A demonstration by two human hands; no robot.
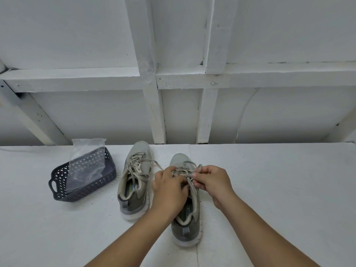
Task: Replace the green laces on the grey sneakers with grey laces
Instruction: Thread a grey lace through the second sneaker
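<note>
The right sneaker (185,201) lies on the white table (269,189) with its heel toward the person and its toe pointing away, so its long axis runs near to far. Its lace (185,171) crosses the upper part of the tongue, directly under both hands. The left hand (168,189) sits over the left side of the lacing, fingers curled and pinching the lace close to the eyelets. The right hand (211,183) comes in from the right side, thumb and forefinger pinched on a loop or end of the same lace. Both hands are equally close to the knot area; it lies just beyond their fingertips, toward the toe, so any pull to loosen it would run sideways across the shoe's axis. I judge the lace here is being untied or worked out, though the lace colour reads pale and I cannot tell green from grey in this light.

Just beside it on the left stands the left sneaker (134,180), parallel, with its lace ends trailing loose to the right. Farther left sits a dark perforated basket (57,180) holding a clear plastic bag (86,162).
</note>
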